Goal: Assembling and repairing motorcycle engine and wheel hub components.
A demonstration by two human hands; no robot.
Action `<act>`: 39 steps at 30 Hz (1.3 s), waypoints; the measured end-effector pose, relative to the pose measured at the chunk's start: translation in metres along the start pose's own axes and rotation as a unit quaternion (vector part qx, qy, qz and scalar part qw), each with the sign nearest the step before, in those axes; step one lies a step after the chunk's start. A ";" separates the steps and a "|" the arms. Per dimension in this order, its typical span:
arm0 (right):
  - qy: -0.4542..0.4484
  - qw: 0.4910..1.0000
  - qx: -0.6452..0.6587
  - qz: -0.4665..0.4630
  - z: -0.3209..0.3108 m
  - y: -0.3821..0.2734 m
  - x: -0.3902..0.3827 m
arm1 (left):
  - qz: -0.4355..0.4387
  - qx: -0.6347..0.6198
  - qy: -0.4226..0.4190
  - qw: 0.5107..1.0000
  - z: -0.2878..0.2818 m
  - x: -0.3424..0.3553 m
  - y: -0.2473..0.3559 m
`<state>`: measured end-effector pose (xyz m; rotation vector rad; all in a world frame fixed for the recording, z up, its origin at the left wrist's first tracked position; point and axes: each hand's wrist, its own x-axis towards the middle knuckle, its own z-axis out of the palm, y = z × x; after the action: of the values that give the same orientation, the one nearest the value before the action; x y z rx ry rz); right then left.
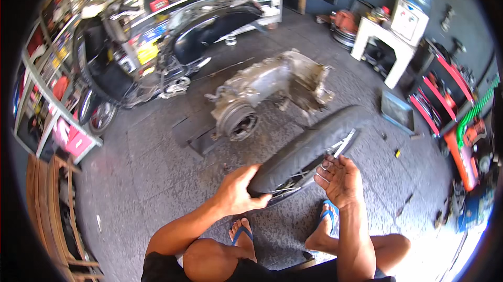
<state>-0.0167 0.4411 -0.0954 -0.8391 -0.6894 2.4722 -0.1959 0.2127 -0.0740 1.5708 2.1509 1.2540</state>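
A black motorcycle wheel (309, 148) with wire spokes stands tilted in front of me, its tyre facing up and left. My left hand (238, 190) is closed round the tyre at its near left end, with the thumb on the rim side. Over the spoked side, my right hand (339, 180) is turned palm up with its fingers curled. A slim silver metal tool (344, 144) rises from between its thumb and fingertips toward the wheel's far side. Its exact kind is hard to make out.
Beyond the wheel, a large dirty metal engine casing (262, 85) lies on the floor. A partly dismantled motorcycle (178, 46) stands before stocked shelves. To the right are a blue-grey tray (397, 112), a red tool cart (443, 91), an orange jack (463, 159) and a white stand (385, 43).
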 end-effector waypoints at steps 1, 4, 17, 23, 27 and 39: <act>0.080 0.990 -0.063 -0.096 -0.004 -0.001 -0.004 | 0.017 0.001 -0.017 1.000 0.000 0.001 -0.001; 0.241 0.872 -0.264 -0.334 -0.002 -0.018 -0.021 | 0.055 0.003 -0.036 0.998 0.004 0.005 0.002; 0.108 0.373 -0.771 -0.505 -0.091 -0.171 -0.074 | 0.145 -0.025 -0.159 0.976 0.146 0.107 0.099; 0.452 0.822 -0.099 -0.333 -0.197 -0.156 -0.122 | 0.168 -0.038 -0.186 0.967 0.228 0.136 0.161; 0.249 0.886 0.094 -0.381 -0.264 -0.127 -0.146 | 0.253 -0.271 -0.258 0.892 0.284 0.128 0.220; 0.681 0.706 -0.170 -0.090 -0.573 0.000 -0.276 | 0.022 0.492 0.012 0.870 -0.075 0.193 -0.073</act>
<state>0.5551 0.4704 -0.3730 -2.1667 -0.5322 0.9373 -0.3713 0.3341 -0.0212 1.8774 2.9906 0.0697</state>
